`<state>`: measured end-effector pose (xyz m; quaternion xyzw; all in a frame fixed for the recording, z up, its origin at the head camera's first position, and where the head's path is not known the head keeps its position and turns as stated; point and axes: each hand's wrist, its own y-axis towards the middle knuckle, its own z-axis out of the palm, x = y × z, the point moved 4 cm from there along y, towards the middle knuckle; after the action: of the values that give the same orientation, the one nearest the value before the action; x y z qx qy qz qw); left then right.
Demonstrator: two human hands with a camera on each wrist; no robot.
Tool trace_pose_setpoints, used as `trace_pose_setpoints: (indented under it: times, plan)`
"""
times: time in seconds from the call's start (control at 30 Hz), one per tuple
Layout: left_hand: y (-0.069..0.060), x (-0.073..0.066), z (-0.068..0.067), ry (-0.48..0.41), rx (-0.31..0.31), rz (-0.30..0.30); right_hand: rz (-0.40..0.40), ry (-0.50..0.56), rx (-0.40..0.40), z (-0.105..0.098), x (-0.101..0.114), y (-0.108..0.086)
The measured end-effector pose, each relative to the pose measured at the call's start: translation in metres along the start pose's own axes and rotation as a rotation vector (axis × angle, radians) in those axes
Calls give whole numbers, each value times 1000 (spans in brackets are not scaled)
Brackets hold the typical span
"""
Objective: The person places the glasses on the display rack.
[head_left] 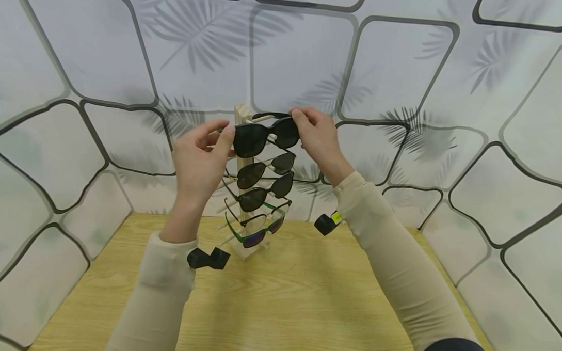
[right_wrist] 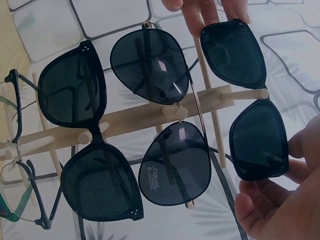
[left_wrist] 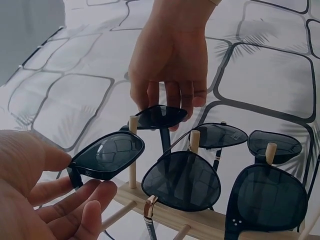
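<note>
A pair of black sunglasses (head_left: 250,141) sits at the top of a wooden display stand (head_left: 241,112), its bridge by the top peg (right_wrist: 245,94). My left hand (head_left: 200,160) pinches the left end of the frame between thumb and fingers. At the other end, my right hand (head_left: 317,140) pinches the frame's right corner. Below hang thin-framed sunglasses (right_wrist: 150,65) with "Polarized" printed on one lens, and another black pair (right_wrist: 72,90). Clear-lens eyeglasses (head_left: 254,224) and green-framed glasses with dark lenses (head_left: 253,240) are lowest, neither touched by my hands.
The stand rises from a wood-grain table (head_left: 295,300), close to the back wall. Patterned white panels (head_left: 303,57) with leaf prints enclose the back and sides. Small black wrist cameras (head_left: 208,258) are strapped at both cuffs.
</note>
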<state>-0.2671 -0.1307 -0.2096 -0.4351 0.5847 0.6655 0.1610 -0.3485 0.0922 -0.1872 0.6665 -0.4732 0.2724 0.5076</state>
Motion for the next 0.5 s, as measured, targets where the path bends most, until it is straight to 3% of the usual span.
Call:
trace_pose_setpoints:
  times: [0.5]
  plan:
    - [-1, 0, -5, 41, 37, -39, 3, -11, 12, -1, 0, 1]
